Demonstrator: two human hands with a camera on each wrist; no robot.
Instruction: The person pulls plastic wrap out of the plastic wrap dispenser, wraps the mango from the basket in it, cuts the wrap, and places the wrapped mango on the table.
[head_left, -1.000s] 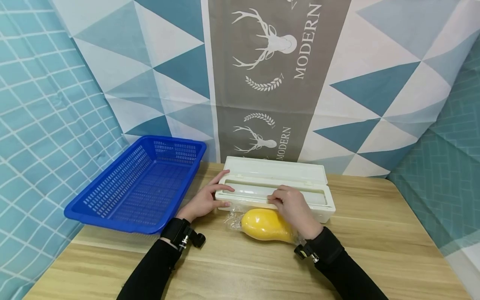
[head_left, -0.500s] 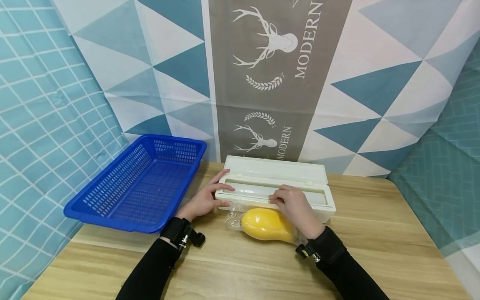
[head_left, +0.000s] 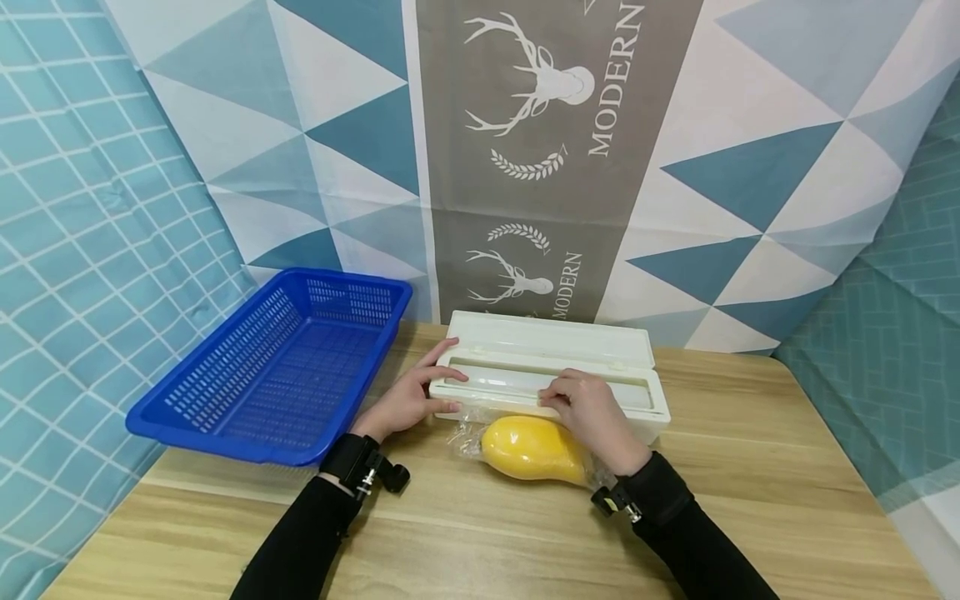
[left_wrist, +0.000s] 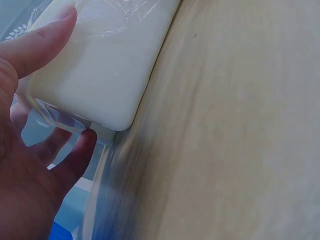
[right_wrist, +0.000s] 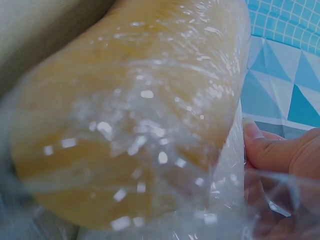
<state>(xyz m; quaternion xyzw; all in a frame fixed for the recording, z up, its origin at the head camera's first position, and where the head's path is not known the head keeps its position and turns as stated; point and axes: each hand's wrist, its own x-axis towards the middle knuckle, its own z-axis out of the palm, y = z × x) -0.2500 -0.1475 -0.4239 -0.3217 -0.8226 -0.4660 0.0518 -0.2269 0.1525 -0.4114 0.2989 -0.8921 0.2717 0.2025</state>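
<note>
A long white cling film dispenser (head_left: 637, 402) lies crosswise on the table, its lid (head_left: 555, 337) raised at the back. My left hand (head_left: 405, 404) holds its left end, thumb at the front and other fingers spread over the end; the left wrist view shows the thumb against the dispenser wall (left_wrist: 95, 75). At the dispenser's front rim, my right hand (head_left: 592, 417) pinches with thumb and curled fingers, film around them; what exactly lies between the fingertips is hidden. A yellow mango-shaped fruit (head_left: 525, 450), wrapped in crinkled cling film (head_left: 467, 442), lies in front, partly under the right wrist.
To the left stands a blue perforated plastic basket (head_left: 300, 383) with nothing in it. The wooden table (head_left: 480, 542) reaches back to a patterned cloth (head_left: 525, 167) with triangles and deer heads. Tile-print cloths (head_left: 90, 208) hang at the sides.
My right fingers have shifted very slightly to the right along the dispenser's front rim. The left hand, dispenser and yellow fruit stay in place.
</note>
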